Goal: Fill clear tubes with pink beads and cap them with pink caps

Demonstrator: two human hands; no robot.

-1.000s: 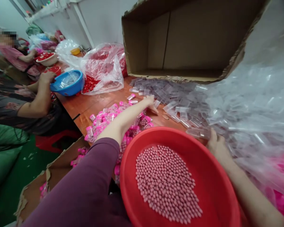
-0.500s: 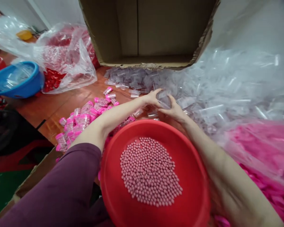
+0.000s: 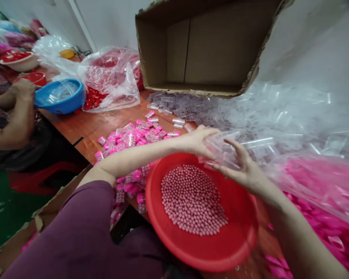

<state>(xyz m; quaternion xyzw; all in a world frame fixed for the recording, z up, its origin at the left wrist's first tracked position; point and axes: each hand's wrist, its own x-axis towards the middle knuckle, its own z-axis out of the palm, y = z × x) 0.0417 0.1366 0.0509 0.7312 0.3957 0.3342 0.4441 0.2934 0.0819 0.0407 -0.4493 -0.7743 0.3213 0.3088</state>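
Observation:
Between my two hands is a bunch of clear plastic tubes (image 3: pixel 222 149), lifted above the far rim of a red basin (image 3: pixel 157 228). My left hand (image 3: pixel 202 141) is closed against the bunch from the left. From the right, my right hand (image 3: pixel 244 166) grips it with thumb and fingers curved round. The tubes are blurred, so single ones are hard to tell apart. Inside the basin lies a pile of small pink beads (image 3: pixel 193 201). Under and beyond my left forearm, filled tubes with pink caps (image 3: pixel 130 139) are heaped on the table.
A large mound of clear tubes (image 3: pixel 279 128) spreads along the wall, beneath an open cardboard box (image 3: pixel 215 54). Pink caps (image 3: pixel 317 224) spill from a bag at right. A blue basin (image 3: pixel 61 97) stands at left, near another person's hand (image 3: pixel 23 91) and a bag of red pieces (image 3: pixel 113 73).
Both hands have come back from the tube mound, bringing a bunch of clear tubes over the basin's far edge. The view has swung left, showing another person's arms.

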